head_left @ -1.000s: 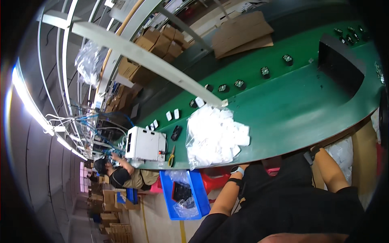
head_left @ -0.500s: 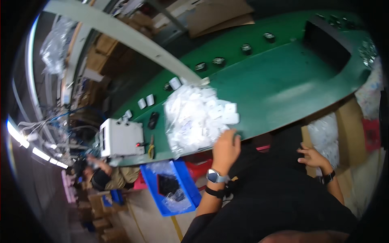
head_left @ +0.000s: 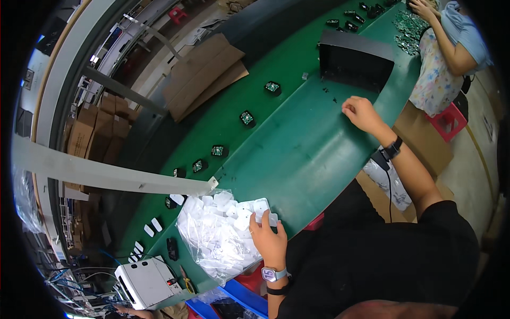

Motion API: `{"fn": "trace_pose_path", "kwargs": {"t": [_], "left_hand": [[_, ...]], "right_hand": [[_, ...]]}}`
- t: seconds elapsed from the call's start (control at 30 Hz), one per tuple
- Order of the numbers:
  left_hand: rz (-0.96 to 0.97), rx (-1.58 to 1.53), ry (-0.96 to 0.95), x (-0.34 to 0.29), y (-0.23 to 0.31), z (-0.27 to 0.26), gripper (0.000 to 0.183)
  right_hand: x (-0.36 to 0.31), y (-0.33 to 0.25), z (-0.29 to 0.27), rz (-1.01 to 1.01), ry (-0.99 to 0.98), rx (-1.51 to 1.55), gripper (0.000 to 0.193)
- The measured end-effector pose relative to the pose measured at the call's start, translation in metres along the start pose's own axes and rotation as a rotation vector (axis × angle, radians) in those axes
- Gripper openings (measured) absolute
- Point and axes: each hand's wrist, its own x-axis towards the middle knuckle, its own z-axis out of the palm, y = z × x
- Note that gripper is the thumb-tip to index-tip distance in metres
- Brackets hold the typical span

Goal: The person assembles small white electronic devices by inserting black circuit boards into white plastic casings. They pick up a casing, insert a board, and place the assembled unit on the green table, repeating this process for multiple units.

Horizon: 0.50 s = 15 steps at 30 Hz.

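My left hand [head_left: 270, 242] is at the near edge of a pile of white plastic covers [head_left: 245, 213], its fingers apart and touching the covers at the pile's right end. Beside them a clear plastic bag [head_left: 210, 242] holds many more white pieces. Over the green bench top, my right hand [head_left: 364, 114] is raised with its fingers curled in and nothing visible in them. Several black housings with green circuit boards stand in a row along the belt; one housing [head_left: 247, 118] lies to the left of my right hand, another housing [head_left: 272, 87] farther off.
A black open box [head_left: 356, 61] stands on the bench at the far right. Beyond it sits another person [head_left: 457, 53] near a heap of green boards [head_left: 409, 32]. At the left are a white machine [head_left: 149, 282] and yellow-handled pliers [head_left: 187, 280]. A slanting metal post [head_left: 117, 170] crosses the left side.
The view has swung to the right. My right hand has moved up from beside my body to over the bench. My left hand has reached onto the white covers, fingers spread.
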Motion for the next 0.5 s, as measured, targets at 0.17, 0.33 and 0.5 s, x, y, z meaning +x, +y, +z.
{"fn": "trace_pose_path", "kwargs": {"t": [0.17, 0.33, 0.5], "left_hand": [[0.050, -0.081, 0.092, 0.011, 0.008, -0.022, 0.052], [0.068, -0.267, 0.104, 0.015, 0.015, -0.027, 0.053], [0.152, -0.315, 0.055, 0.026, 0.017, -0.018, 0.052]], "right_hand": [[0.043, 0.026, 0.026, -0.052, 0.075, -0.078, 0.008], [0.073, 0.043, 0.016, -0.150, 0.262, -0.353, 0.025], [0.097, 0.083, 0.033, 0.197, 0.022, -0.605, 0.071]]}}
